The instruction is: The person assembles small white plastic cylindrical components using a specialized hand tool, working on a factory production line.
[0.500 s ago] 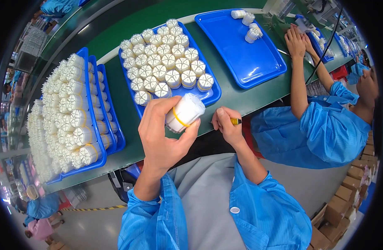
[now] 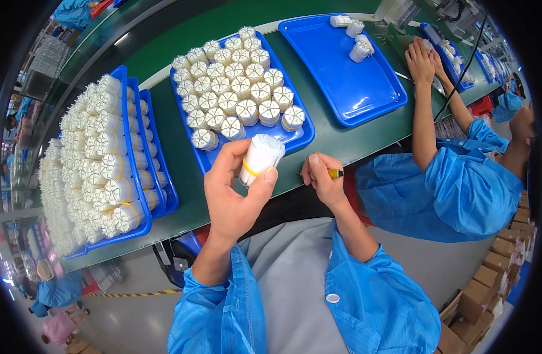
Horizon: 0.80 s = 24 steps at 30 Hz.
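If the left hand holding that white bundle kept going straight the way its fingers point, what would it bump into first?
Probably the standing white bundles at the near edge of the middle blue tray. The left hand points up and away with its banded white bundle leading, though depth is hard to judge.

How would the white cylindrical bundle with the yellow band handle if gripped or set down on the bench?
The white cylindrical bundle with the yellow band looks light: the left hand lifts it with fingertips alone. Probably fairly stiff, since it keeps its shape in that grip. Its round sides suggest it would roll if laid flat; similar bundles stand upright on end in the blue plastic tray.
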Each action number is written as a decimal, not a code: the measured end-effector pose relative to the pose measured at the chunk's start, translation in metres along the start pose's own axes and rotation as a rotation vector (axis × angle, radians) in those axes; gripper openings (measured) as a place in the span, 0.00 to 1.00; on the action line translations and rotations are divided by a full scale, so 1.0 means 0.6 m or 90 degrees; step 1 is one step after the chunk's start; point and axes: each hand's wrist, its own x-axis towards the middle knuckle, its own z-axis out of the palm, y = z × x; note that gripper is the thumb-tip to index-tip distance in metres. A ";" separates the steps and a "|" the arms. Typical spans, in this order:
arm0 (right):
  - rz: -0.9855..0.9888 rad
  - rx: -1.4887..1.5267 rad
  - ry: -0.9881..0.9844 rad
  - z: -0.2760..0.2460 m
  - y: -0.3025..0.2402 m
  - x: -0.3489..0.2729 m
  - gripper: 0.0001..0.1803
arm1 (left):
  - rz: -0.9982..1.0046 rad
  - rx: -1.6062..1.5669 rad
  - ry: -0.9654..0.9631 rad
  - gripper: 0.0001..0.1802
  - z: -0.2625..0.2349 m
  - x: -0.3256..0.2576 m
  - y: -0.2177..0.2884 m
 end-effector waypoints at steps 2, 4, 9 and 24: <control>-0.010 -0.005 0.006 0.000 0.001 0.001 0.28 | -0.031 -0.093 -0.035 0.21 0.001 -0.001 0.001; -0.008 -0.007 0.000 -0.001 0.001 0.001 0.28 | -0.063 -0.185 -0.071 0.21 0.004 -0.003 0.000; -0.018 -0.005 0.007 0.001 0.000 0.002 0.28 | -0.095 -0.347 -0.117 0.23 0.005 -0.008 -0.006; -0.019 0.005 0.004 -0.002 0.006 0.005 0.27 | -0.126 -0.509 -0.207 0.31 0.002 -0.009 -0.014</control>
